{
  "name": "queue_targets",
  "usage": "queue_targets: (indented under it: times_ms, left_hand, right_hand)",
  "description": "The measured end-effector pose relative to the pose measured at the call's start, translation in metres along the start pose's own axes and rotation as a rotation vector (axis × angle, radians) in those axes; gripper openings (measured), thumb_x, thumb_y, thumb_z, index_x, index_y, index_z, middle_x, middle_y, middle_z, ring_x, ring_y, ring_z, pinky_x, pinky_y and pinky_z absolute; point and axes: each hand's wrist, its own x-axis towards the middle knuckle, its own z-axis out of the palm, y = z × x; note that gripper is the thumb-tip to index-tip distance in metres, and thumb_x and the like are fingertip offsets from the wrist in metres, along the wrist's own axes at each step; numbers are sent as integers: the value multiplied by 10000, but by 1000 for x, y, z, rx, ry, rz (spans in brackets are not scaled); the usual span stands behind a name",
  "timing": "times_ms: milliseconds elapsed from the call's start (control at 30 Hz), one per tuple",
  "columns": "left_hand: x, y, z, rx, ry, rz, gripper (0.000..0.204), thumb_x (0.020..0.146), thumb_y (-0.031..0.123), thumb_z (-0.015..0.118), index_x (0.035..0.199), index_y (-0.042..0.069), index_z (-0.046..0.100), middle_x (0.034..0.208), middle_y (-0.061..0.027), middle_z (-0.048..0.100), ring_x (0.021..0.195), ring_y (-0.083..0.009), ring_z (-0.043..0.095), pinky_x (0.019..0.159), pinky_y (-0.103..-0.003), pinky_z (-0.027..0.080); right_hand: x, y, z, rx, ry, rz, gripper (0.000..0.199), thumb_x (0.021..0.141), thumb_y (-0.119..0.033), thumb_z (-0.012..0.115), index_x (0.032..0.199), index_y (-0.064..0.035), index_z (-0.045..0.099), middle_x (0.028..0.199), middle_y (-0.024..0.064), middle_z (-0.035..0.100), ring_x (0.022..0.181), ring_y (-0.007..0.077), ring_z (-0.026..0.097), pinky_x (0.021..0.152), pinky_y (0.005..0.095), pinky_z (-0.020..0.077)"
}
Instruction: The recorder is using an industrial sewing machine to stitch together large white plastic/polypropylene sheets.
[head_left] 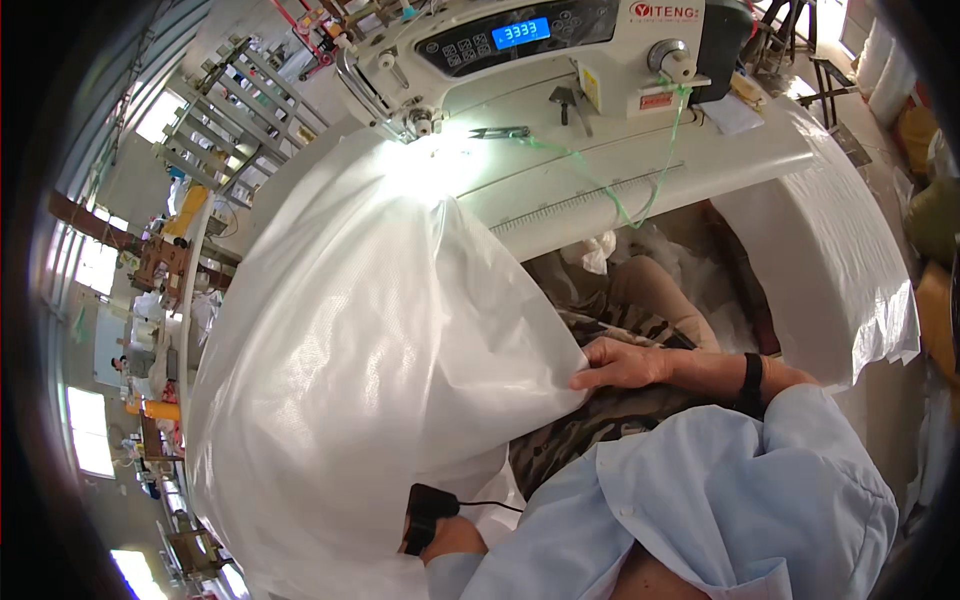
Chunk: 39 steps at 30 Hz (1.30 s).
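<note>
A large white sheet (330, 370) covers the left and middle of the scene, running in loose folds from the bright light under the sewing machine's head toward the person's lap. The pale worktable (755, 150) stretches behind it to the far right, with ruler marks along its near edge. On the far side stands the white sewing machine (540, 58), its display lit blue. A second white sheet (835, 260) hangs at the right. The right hand (622, 365), right of centre, is closed on the near right edge of the large white sheet, pinching it between thumb and fingers. Near the front, the left wrist (452, 538) wears a black device (430, 510); the left hand's fingers are hidden, so I cannot tell their grip. Small dark snips (500, 132) lie beneath the machine, touching green thread.
</note>
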Motion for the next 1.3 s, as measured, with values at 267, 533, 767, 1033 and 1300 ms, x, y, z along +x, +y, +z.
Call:
queue_targets:
  times_ms: [267,533,767,1033,1300]
  left_hand:
    - [30,-87,-40,774,-98,-70,270,944,135,466,1159,32,593,1109,-206,615,1034,-322,589,883,-363,482]
    - [-36,-8,23,526,-530,182,254,929,123,478,1119,24,614,1069,-228,624,1009,-346,596,857,-369,490]
    - [-51,123,10,278,-112,530,491,750,162,740,1146,-22,516,1087,-190,555,1008,-383,529,836,-471,439]
    - [-38,50,26,585,-62,438,187,840,134,632,907,-3,524,841,-113,537,772,-317,507,691,-375,417]
    - [-51,149,-78,-530,106,-83,338,925,81,531,1236,-46,493,1122,-135,594,1031,-190,574,875,-291,484]
  right_hand:
    - [42,24,0,-514,67,263,317,891,-298,564,859,7,646,818,147,664,838,240,670,687,337,526]
    - [45,-51,29,-1429,190,-667,290,820,-316,615,920,-44,629,842,125,623,822,265,631,706,395,497]
    - [93,14,27,-1733,-319,-335,239,849,-239,589,995,-56,632,917,116,628,887,274,605,780,410,481]
    - [107,-5,30,-668,-85,-191,373,890,-257,531,1128,24,593,1009,166,669,953,343,624,850,411,482]
    - [127,-15,86,-430,-171,-569,434,933,-298,511,1224,22,536,1045,144,668,1008,204,624,866,318,487]
